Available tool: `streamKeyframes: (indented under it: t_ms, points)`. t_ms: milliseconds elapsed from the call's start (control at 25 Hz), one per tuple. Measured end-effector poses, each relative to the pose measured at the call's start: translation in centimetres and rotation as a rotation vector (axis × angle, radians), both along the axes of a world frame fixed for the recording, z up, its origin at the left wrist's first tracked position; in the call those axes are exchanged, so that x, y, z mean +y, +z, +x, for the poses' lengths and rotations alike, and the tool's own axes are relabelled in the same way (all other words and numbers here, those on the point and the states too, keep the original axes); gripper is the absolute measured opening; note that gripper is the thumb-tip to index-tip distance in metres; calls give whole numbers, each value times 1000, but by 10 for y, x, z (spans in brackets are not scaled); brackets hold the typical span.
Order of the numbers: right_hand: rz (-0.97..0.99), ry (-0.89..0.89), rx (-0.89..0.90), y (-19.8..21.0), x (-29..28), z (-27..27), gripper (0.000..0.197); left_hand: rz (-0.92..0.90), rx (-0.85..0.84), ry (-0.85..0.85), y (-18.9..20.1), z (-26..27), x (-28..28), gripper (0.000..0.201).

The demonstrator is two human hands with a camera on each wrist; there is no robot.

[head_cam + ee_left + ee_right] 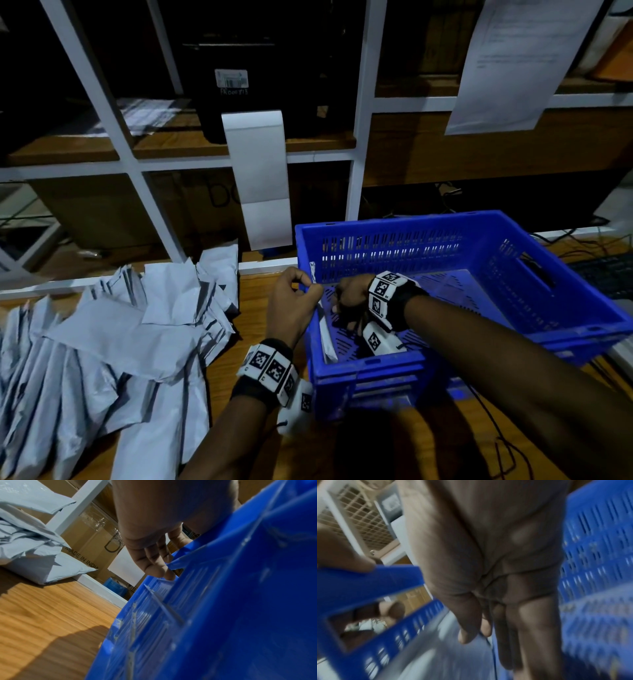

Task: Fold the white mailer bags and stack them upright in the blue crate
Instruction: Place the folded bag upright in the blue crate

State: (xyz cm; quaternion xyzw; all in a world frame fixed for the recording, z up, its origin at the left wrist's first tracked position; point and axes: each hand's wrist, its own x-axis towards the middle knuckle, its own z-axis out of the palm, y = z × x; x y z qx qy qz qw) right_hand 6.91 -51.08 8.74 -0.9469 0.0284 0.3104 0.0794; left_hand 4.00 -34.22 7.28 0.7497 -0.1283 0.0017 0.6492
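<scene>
In the head view, a blue crate (479, 274) is seen standing on a wooden desk (253, 308), and a folded white mailer bag (325, 329) is held upright on edge against the crate's left inner wall. Its top edge is pinched by the left hand (291, 305) at the rim, while the right hand (349, 301) is lowered inside the crate just beside the bag; whether anything is gripped there cannot be told. A loose pile of mailer bags (113, 342) is spread over the desk left of the crate. In the left wrist view, the left hand (154, 545) is shown over the crate's edge (223, 601), with the pile (34, 555) behind. In the right wrist view, blurred, the right hand (496, 588) is seen with fingers (530, 635) extended downward inside the crate (599, 561), nothing plainly held.
</scene>
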Motion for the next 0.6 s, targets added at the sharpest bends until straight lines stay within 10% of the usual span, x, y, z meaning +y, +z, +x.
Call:
streamKeyframes:
  t_ms: [600]
  points:
    - [395,-342,-375,130,4,-129,38,80,-85,-50,6,-8,20,23]
